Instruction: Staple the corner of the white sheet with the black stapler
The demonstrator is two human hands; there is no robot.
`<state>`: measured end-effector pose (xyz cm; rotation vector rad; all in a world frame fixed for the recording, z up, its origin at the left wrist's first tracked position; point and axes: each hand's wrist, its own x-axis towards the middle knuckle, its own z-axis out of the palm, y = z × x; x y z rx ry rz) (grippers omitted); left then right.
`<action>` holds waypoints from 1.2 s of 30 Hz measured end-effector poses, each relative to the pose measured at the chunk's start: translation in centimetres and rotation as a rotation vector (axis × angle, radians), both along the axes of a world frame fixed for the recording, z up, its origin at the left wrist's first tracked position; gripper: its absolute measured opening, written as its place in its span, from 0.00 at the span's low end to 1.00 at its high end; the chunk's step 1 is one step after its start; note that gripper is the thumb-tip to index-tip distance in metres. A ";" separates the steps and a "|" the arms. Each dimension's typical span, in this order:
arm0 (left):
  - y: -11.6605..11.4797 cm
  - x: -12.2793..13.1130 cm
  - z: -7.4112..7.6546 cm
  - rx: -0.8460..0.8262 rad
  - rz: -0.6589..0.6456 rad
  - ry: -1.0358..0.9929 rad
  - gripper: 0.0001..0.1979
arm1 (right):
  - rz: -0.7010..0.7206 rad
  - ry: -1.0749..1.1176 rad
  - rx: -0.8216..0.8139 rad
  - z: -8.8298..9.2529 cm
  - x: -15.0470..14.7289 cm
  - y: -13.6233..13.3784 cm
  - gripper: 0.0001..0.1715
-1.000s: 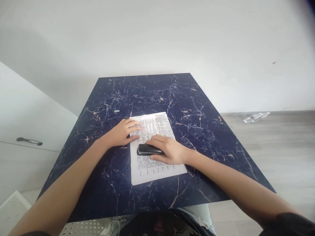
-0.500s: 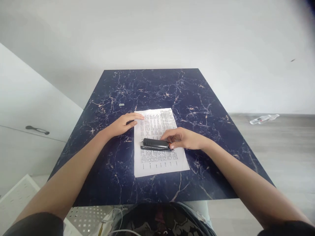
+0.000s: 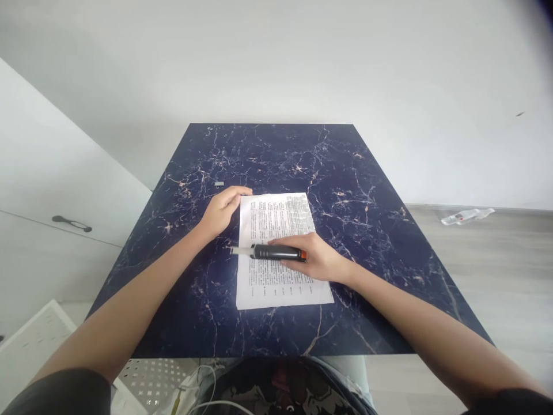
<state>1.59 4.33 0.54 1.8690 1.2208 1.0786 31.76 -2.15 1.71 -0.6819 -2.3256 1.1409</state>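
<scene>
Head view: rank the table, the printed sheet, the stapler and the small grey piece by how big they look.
1. table
2. printed sheet
3. stapler
4. small grey piece, farther from the camera, yet plainly the smallest

Head view of a dark blue marbled table (image 3: pixel 276 155) against a white wall. A printed paper sheet (image 3: pixel 276 276) lies at its centre. The right hand (image 3: pixel 315 259) grips a black stapler (image 3: pixel 276 252) lying across the sheet, its metal tip projecting past the sheet's left edge. The left hand (image 3: pixel 222 208) rests at the sheet's upper left corner. A small strip of staples (image 3: pixel 219 184) lies just beyond the left hand
</scene>
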 end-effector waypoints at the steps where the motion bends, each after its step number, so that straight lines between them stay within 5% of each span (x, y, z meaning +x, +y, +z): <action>1: -0.4 0.7 0.2 -0.055 0.074 -0.158 0.18 | -0.063 0.018 0.036 0.0 0.2 0.0 0.25; 3: -1.6 2.4 0.3 -0.239 0.087 -0.437 0.21 | -0.231 0.061 0.209 0.0 0.8 0.1 0.27; 5: -3.1 4.4 -0.1 -0.436 -0.033 -0.584 0.27 | -0.342 0.060 0.434 0.1 1.5 0.4 0.31; 8: -5.0 7.0 -0.9 -0.612 -0.193 -0.716 0.33 | -0.288 -0.052 0.643 0.5 2.0 0.6 0.34; 12: -5.6 7.9 -1.2 -0.697 -0.164 -0.849 0.33 | -0.191 -0.147 0.673 1.4 2.0 0.5 0.30; 19: -4.8 7.0 -0.7 -0.618 -0.188 -0.714 0.17 | -0.316 -0.115 0.665 1.2 2.1 0.8 0.31; 23: -3.5 5.1 -1.2 -0.408 -0.164 -0.556 0.18 | -0.524 0.068 0.418 1.1 2.4 1.2 0.23; 26: -1.7 2.7 -1.2 -0.183 0.049 -0.433 0.18 | -0.417 0.096 0.105 1.5 2.2 1.3 0.13; 29: -0.8 1.5 -0.7 -0.014 0.216 -0.450 0.16 | -0.265 0.066 -0.039 1.2 1.3 0.7 0.12; 33: -2.4 3.0 0.9 0.026 0.216 -0.546 0.15 | -0.152 -0.027 -0.030 0.1 0.0 0.0 0.12; 36: -4.7 4.8 2.2 -0.011 0.146 -0.496 0.15 | -0.135 0.035 0.078 0.0 0.0 0.4 0.24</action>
